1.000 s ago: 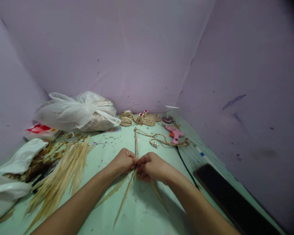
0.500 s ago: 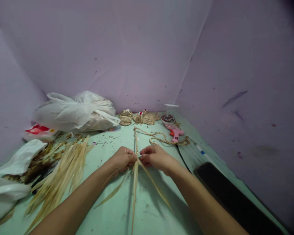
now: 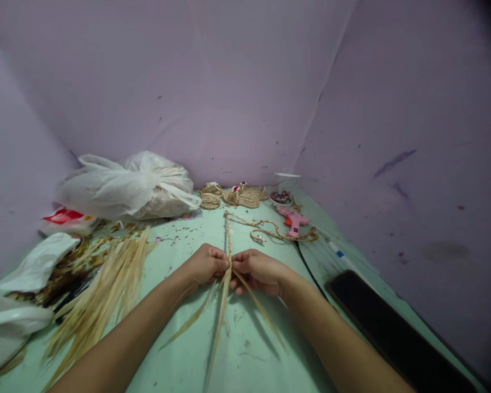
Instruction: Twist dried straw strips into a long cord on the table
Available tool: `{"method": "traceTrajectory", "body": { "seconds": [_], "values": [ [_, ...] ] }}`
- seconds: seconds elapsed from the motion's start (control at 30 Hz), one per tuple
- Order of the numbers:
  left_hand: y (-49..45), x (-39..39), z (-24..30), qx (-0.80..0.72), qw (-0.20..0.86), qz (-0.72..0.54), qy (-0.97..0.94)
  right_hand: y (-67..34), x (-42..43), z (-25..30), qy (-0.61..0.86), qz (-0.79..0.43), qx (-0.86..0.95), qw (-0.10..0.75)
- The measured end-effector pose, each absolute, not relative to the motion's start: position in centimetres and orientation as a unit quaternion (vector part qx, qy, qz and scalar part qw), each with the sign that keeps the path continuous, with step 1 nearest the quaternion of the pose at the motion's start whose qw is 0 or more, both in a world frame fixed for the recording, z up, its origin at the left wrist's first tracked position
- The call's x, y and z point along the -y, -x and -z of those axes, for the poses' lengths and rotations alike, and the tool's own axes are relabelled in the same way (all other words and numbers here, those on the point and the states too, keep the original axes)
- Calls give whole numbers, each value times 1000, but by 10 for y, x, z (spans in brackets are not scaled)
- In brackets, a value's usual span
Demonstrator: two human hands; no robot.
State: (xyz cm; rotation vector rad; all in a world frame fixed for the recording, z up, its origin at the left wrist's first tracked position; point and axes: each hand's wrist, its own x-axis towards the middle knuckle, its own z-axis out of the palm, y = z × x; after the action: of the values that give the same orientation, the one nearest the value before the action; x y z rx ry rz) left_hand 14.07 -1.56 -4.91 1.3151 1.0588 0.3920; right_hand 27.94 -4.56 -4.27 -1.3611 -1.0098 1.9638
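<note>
A thin straw braid (image 3: 229, 236) runs straight toward me along the middle of the table. My left hand (image 3: 208, 264) pinches it from the left at the point where the plaiting ends. From the other side my right hand (image 3: 258, 269) closes on the same spot, thumb and forefinger pressed together. Below my fingers three loose straw strands fan out: one to the left (image 3: 188, 326), one down the middle (image 3: 220, 327), one to the right (image 3: 262, 312). The fingertips partly hide the crossing of the strands.
A bundle of loose straw (image 3: 106, 295) lies at left, near a stuffed white plastic bag (image 3: 131, 185). Woven straw pieces (image 3: 245, 196) sit by the wall. At right are a pink glue gun (image 3: 295, 221), a small bowl (image 3: 281, 198) and a black phone-like slab (image 3: 388, 327).
My right hand has moved in onto the braid, its fingers now closing at the crossing. The middle strand's lower end has swung to the left. My left hand keeps its place.
</note>
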Motion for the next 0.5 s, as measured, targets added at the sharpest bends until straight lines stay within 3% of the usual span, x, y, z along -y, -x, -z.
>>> {"method": "traceTrajectory", "body": {
  "seconds": [0.3, 0.5],
  "values": [
    [-139, 13, 51, -454, 640, -148, -602, -280, 42, 47, 546, -684, 417, 246],
    [-134, 10, 55, -499, 478, -114, -713, -278, 44, 54, 568, -621, 470, 267]
  ]
}}
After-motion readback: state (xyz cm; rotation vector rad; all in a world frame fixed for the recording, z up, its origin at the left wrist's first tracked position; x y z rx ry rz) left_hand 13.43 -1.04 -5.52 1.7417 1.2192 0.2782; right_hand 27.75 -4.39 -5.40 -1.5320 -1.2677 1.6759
